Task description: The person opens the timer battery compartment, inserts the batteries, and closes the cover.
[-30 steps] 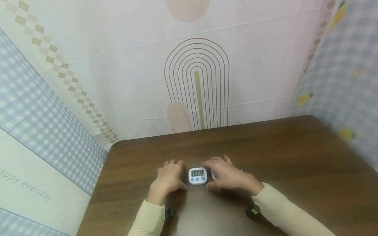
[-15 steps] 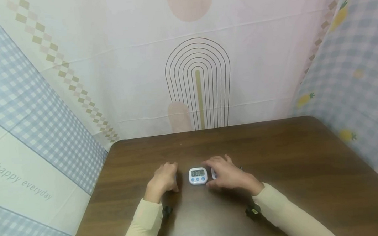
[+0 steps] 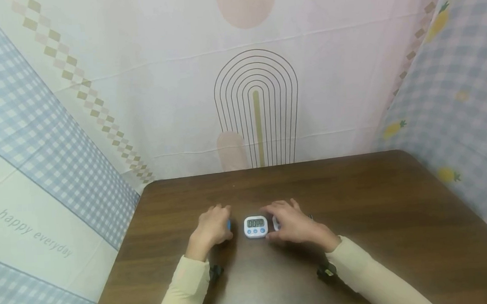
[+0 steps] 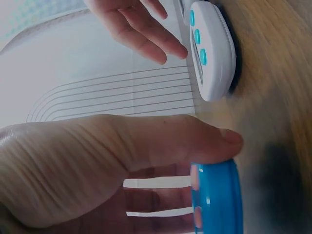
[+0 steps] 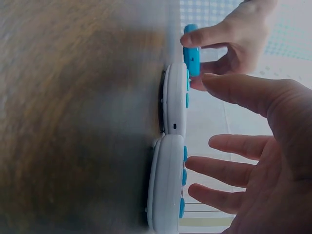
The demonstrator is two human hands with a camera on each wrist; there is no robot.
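My left hand (image 3: 214, 225) pinches a blue timer (image 4: 219, 197) between thumb and fingers; only a blue edge shows in the head view. Whether it touches the table is hard to tell. To its right a white kitchen timer (image 3: 255, 227) with blue buttons lies face up, its display reading zeros. Over a second white timer (image 5: 166, 185) hovers my right hand (image 3: 290, 223), thumb and fingers spread and apart from it in the right wrist view. That timer is mostly hidden in the head view. The two white timers sit side by side.
All of this is on a dark brown wooden table (image 3: 331, 179). A pale patterned cloth (image 3: 173, 82) hangs behind its far edge, with blue checked cloth (image 3: 463, 90) at the sides. A small dark bit (image 3: 310, 217) shows just past the right hand.
My left hand has moved left, away from the middle white timer, and its spread fingers have drawn in. A blue edge now shows at it. The right hand stays where it was.
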